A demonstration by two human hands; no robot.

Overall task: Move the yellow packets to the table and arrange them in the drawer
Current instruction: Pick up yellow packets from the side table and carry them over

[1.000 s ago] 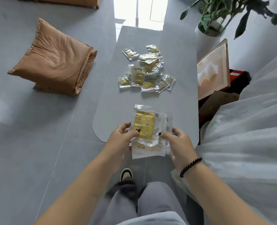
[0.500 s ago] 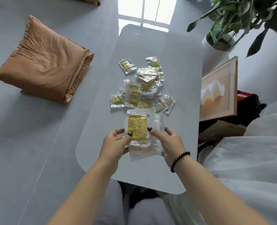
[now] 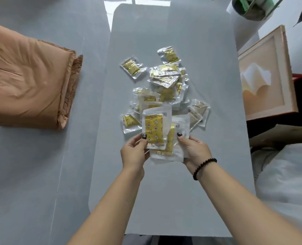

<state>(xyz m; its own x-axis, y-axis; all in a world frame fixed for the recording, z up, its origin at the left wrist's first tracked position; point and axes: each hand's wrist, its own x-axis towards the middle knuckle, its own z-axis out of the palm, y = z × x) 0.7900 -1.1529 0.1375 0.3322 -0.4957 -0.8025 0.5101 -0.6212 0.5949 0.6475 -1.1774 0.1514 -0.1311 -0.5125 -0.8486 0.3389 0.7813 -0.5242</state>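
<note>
Both hands, left hand (image 3: 135, 152) and right hand (image 3: 193, 151), pinch a small stack of yellow packets (image 3: 154, 129) upright between them, with the loose pile (image 3: 164, 85) just beyond the grip on the desk (image 3: 208, 174).

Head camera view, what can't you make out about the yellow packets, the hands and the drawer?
- Drawer: not in the head view at all.
- Pile of packets: they overlap, so the count is unclear.
- Held packets: the top one covers those beneath; the number is uncertain.
- Print on the packets: too small and blurred to read.
- Left hand and right hand: fingers under the packets are hidden.
</note>
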